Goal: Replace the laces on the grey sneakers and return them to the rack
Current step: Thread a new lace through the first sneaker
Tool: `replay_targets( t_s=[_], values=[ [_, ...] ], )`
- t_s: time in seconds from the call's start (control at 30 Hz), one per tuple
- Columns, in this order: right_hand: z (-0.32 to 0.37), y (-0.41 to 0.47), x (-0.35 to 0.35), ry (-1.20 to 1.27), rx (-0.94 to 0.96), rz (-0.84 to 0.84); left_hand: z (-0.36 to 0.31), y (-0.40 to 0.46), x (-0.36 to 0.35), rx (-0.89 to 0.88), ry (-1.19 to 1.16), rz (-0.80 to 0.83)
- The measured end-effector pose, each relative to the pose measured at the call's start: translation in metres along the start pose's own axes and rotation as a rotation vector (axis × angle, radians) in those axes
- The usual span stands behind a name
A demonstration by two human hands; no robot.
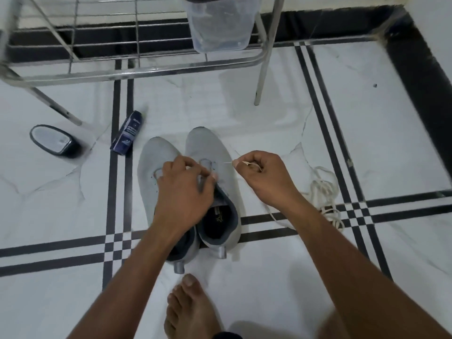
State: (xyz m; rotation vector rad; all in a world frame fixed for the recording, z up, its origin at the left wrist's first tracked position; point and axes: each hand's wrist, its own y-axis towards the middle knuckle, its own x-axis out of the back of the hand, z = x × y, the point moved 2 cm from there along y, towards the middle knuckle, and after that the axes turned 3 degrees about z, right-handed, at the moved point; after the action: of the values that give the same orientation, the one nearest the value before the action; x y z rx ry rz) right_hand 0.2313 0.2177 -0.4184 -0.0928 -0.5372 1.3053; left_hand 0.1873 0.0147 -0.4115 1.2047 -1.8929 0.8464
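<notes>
Grey fabric sneakers (pixel 171 182), a laceless pair, stand side by side on the white marble-pattern floor (pixel 293 123) with toes pointing away from me, directly under my left hand (pixel 182 189). The left-hand fingers (pixel 210 176) are curled and pinched at the eyelet area of the right-side shoe, gripping its upper near the tongue; what exactly lies between the fingertips I cannot tell. My right hand (pixel 260 174) sits just to the right of that same shoe, its fingers closed around a cream-white shoelace (pixel 322 192), with the lace tip pinched between thumb and forefinger and pointing toward the shoe. From under this hand the lace trails to a loose heap on the floor, to the right of my fingers and across the black tile lines.

Beyond my fingers, a chrome tubular wire rack (pixel 137 72) stands on the floor, carrying a clear plastic tub (pixel 220 25) on its lower tier. To the far left of my left hand lies a dark oval container with a silver face (pixel 53 141), and nearer, between it and the sneakers, a dark blue cylindrical bottle with white lettering (pixel 127 130) lies tilted on the floor. My bare foot (pixel 188 307) rests on the floor behind the sneakers' heels, nearer to me than both hands.
</notes>
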Motion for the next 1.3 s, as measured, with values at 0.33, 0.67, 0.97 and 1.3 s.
replay_targets(
  t_s=[0.33,0.67,0.97,1.3],
  values=[
    [-0.009,0.040,-0.029,-0.308,0.155,-0.007,-0.004,0.031,-0.014,0.172,-0.088,0.055],
    [-0.005,0.049,-0.031,-0.352,0.223,0.074,-0.005,0.027,-0.015,0.171,-0.137,0.020],
    [-0.009,0.054,-0.034,-0.303,0.190,0.051,-0.005,0.027,-0.019,0.169,-0.161,-0.014],
    [-0.012,0.061,-0.033,-0.257,0.071,0.127,0.005,0.031,-0.025,0.239,-0.525,0.067]
  ],
)
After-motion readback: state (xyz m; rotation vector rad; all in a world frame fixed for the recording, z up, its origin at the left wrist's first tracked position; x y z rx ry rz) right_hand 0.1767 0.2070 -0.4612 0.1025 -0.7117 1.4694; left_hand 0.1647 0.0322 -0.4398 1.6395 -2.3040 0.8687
